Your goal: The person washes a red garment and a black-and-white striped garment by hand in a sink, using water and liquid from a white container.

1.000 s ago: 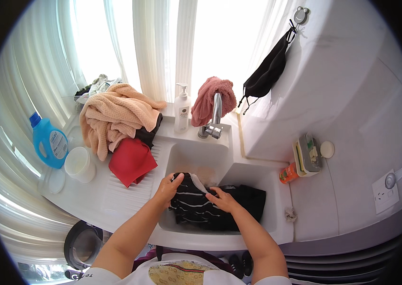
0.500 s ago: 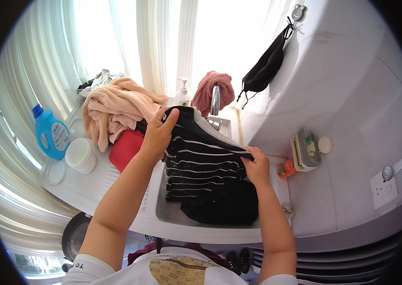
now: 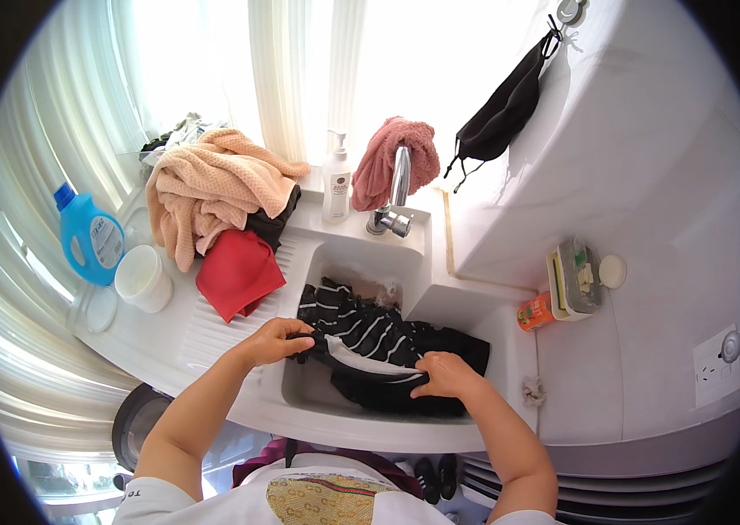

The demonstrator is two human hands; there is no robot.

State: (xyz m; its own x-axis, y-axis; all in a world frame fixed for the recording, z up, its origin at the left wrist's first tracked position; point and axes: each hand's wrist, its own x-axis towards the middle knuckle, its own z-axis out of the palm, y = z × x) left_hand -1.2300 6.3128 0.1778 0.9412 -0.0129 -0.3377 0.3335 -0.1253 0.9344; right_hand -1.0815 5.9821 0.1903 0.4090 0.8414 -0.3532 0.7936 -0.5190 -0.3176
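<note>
A black garment with thin white stripes [image 3: 372, 331] is stretched between my two hands, low over the white sink [image 3: 300, 398]. My left hand [image 3: 275, 342] pinches one end of its edge, where a pale inner band shows. The other end is gripped by my right hand [image 3: 445, 374], fingers closed on the cloth. The garment's far part hangs down into the basin, where some water shows behind it. Plain black cloth [image 3: 466, 348] lies in the basin under and beside my right hand; whether it belongs to the striped garment I cannot tell.
Left of the basin, the ridged drainboard bears a red cloth [image 3: 239, 273], a peach towel [image 3: 212, 188], a white tub [image 3: 143, 280] and a blue detergent bottle [image 3: 90, 236]. Behind stand a pump bottle [image 3: 336, 188] and the faucet [image 3: 400, 179], draped with a pink cloth [image 3: 379, 166]. An orange container [image 3: 534, 312] stands right.
Both hands have come down and nearer to me with the striped garment, which was held up and spread before. The faucet base and the basin's far end now show.
</note>
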